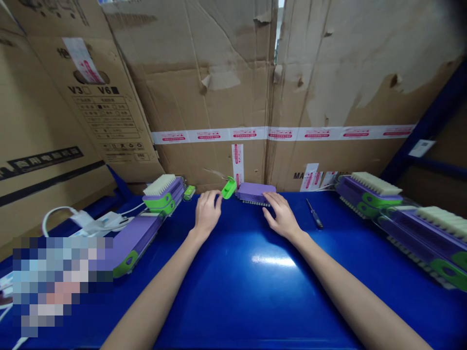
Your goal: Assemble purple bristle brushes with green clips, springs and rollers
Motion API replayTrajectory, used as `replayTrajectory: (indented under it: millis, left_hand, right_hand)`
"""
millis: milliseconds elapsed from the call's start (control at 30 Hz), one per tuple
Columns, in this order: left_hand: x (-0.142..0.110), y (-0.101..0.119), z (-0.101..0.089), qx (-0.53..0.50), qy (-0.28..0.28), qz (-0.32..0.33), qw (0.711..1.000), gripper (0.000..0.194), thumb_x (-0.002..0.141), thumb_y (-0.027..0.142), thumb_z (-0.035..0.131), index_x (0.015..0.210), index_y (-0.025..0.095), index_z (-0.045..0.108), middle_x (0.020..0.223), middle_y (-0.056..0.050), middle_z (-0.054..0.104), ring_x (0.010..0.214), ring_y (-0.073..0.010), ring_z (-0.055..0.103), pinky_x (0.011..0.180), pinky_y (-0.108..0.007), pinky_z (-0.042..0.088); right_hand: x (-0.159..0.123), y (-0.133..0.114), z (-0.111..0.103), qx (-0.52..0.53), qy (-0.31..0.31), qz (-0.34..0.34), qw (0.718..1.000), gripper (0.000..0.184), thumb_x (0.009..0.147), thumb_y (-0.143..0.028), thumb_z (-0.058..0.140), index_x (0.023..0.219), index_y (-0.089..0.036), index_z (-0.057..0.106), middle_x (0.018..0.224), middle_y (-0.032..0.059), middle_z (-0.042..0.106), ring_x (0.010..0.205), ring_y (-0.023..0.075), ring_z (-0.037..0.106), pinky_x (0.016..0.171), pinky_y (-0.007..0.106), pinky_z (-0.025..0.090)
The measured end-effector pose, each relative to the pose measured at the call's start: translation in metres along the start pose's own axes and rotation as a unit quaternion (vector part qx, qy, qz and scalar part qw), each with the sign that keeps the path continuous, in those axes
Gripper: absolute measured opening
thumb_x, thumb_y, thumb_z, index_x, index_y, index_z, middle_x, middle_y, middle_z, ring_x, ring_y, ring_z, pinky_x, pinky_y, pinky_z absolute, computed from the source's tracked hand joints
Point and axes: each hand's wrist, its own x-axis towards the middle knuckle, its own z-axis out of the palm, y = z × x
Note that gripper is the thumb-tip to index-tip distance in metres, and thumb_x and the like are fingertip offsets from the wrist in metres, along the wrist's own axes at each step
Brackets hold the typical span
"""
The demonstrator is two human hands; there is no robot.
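Note:
My left hand [207, 213] pinches a bright green plastic cap [228, 188] at its lower left edge, holding it tilted just left of a purple scrub brush [253, 191]. That brush lies bristles down near the back of the blue table, its left end beside the cap but apart from it. On its right end are the fingers of my right hand [280, 214], gripping it, with the thumb at the front. A small green-and-dark block [189, 193] lies left of my left hand. To the right of my right hand rests a screwdriver [314, 214].
Purple-and-green brushes stand at the left [164, 194] and right [368, 194], some stacked. A white power strip [105, 223] with cables sits at left. Cardboard [215, 97] walls the back of the blue table [233, 291]. A blurred patch covers the lower left.

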Motion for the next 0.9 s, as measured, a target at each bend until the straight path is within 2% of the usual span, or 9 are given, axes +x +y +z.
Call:
replayTrajectory:
  millis: [133, 233, 300, 367, 467, 600, 733, 900]
  left_hand:
    - [-0.011, 0.029, 0.007, -0.164, -0.01, 0.0, 0.986, 0.015, 0.087, 0.027, 0.046, 0.092, 0.02, 0.058, 0.092, -0.005, 0.065, 0.089, -0.0179, 0.059, 0.083, -0.031, 0.045]
    - [-0.02, 0.049, 0.01, -0.273, -0.047, -0.01, 0.961, 0.015, 0.086, 0.029, 0.049, 0.091, 0.02, 0.059, 0.093, -0.004, 0.065, 0.088, -0.0165, 0.061, 0.082, -0.03, 0.047]
    - [-0.024, 0.056, 0.013, -0.338, -0.074, -0.023, 0.938, 0.015, 0.086, 0.031, 0.05, 0.09, 0.02, 0.059, 0.092, -0.004, 0.065, 0.086, -0.0153, 0.062, 0.081, -0.028, 0.048]
    - [-0.027, 0.06, 0.016, -0.384, -0.096, -0.039, 0.917, 0.016, 0.086, 0.032, 0.05, 0.087, 0.019, 0.058, 0.09, -0.004, 0.064, 0.085, -0.0146, 0.062, 0.081, -0.027, 0.048]
    - [-0.029, 0.059, 0.018, -0.424, -0.131, -0.057, 0.894, 0.017, 0.085, 0.034, 0.05, 0.086, 0.018, 0.057, 0.09, -0.004, 0.064, 0.087, -0.0146, 0.062, 0.082, -0.027, 0.048]
    - [-0.028, 0.056, 0.019, -0.428, -0.181, -0.065, 0.883, 0.02, 0.083, 0.036, 0.053, 0.093, 0.018, 0.054, 0.094, -0.005, 0.065, 0.092, -0.0161, 0.062, 0.085, -0.03, 0.048]
    - [-0.026, 0.044, 0.023, -0.348, -0.217, -0.081, 0.908, 0.024, 0.082, 0.037, 0.053, 0.099, 0.019, 0.054, 0.092, -0.006, 0.066, 0.089, -0.0169, 0.063, 0.084, -0.032, 0.048]
    - [-0.021, 0.019, 0.032, -0.224, -0.206, -0.083, 0.949, 0.024, 0.083, 0.037, 0.05, 0.099, 0.02, 0.054, 0.098, -0.007, 0.064, 0.095, -0.0194, 0.06, 0.09, -0.037, 0.045]
  right_hand:
    - [-0.001, -0.015, -0.002, 0.01, 0.053, 0.044, 0.998, 0.043, 0.087, -0.035, 0.043, 0.126, -0.017, 0.049, 0.112, 0.0136, 0.061, 0.106, 0.0285, 0.053, 0.089, 0.047, 0.042]
    - [-0.001, -0.03, 0.0, 0.078, 0.07, 0.083, 0.991, 0.047, 0.086, -0.039, 0.045, 0.128, -0.017, 0.046, 0.108, 0.0128, 0.063, 0.097, 0.0261, 0.056, 0.084, 0.042, 0.045]
    - [0.0, -0.038, 0.002, 0.152, 0.081, 0.13, 0.976, 0.053, 0.085, -0.04, 0.047, 0.132, -0.017, 0.04, 0.111, 0.0131, 0.061, 0.093, 0.024, 0.058, 0.078, 0.038, 0.047]
    - [0.002, -0.043, 0.004, 0.225, 0.078, 0.189, 0.953, 0.057, 0.084, -0.041, 0.049, 0.133, -0.015, 0.039, 0.105, 0.012, 0.064, 0.086, 0.0226, 0.06, 0.071, 0.035, 0.048]
    - [0.004, -0.043, 0.006, 0.316, 0.056, 0.251, 0.913, 0.056, 0.081, -0.043, 0.053, 0.128, -0.014, 0.045, 0.095, 0.0098, 0.066, 0.081, 0.0207, 0.061, 0.068, 0.033, 0.048]
    - [0.005, -0.037, 0.01, 0.387, 0.052, 0.283, 0.876, 0.062, 0.076, -0.041, 0.06, 0.128, -0.012, 0.044, 0.085, 0.0055, 0.064, 0.074, 0.0168, 0.059, 0.068, 0.031, 0.047]
    - [0.005, -0.032, 0.009, 0.396, 0.106, 0.301, 0.861, 0.067, 0.073, -0.039, 0.062, 0.13, -0.014, 0.039, 0.082, 0.0026, 0.06, 0.068, 0.0152, 0.057, 0.062, 0.03, 0.048]
    - [0.008, -0.018, 0.002, 0.364, 0.187, 0.326, 0.852, 0.065, 0.073, -0.036, 0.059, 0.131, -0.016, 0.036, 0.077, 0.0008, 0.058, 0.065, 0.0156, 0.058, 0.061, 0.03, 0.049]
